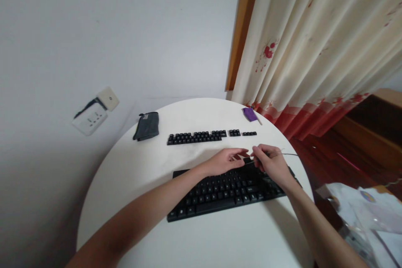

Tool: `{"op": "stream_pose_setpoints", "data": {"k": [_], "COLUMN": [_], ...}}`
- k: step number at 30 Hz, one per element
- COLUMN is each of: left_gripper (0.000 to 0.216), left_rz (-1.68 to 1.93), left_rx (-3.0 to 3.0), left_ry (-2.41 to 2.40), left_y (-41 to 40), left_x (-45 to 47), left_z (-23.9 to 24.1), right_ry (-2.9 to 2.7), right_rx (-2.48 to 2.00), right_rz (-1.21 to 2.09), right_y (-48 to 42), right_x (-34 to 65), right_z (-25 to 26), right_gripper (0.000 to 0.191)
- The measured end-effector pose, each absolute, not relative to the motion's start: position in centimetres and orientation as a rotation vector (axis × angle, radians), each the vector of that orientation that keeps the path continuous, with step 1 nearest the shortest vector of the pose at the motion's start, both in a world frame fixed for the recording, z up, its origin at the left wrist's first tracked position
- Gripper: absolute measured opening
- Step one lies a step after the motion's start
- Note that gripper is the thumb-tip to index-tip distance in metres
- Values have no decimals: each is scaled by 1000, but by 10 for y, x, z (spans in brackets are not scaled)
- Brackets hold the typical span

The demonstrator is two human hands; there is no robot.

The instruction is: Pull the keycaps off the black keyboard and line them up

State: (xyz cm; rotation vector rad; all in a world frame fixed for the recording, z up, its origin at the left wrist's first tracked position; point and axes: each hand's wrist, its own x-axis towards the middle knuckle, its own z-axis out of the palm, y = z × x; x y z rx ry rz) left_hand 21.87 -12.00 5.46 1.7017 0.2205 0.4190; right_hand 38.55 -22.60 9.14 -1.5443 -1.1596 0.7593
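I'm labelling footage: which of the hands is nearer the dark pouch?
Left. The left hand is over the far edge of the keyboard, right of the dark pouch; the right hand is farther right.

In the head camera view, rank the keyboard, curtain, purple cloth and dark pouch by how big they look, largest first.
1. Curtain
2. Keyboard, partly covered
3. Dark pouch
4. Purple cloth
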Motion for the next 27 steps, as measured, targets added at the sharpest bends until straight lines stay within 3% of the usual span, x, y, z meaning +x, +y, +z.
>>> {"op": "stream_pose_setpoints", "data": {"k": [9, 18, 27], "left_gripper": [36, 19, 21], "left_rz": [357, 301, 420], "left_rx": [1408, 1600, 1517], "left_ry": [284, 393, 400], "left_y": [-114, -115, -116], "left_x": [218, 221, 225], "left_z": [49, 44, 35], "right_ry": [-1235, -1444, -1169], "right_rx": [-1479, -1535, -1580], "right_rz": [691, 658, 570], "right_y": [-208, -218, -214], "right_x": [366, 363, 367], "right_z": [73, 69, 51], "right_gripper": [43, 40, 45]}}
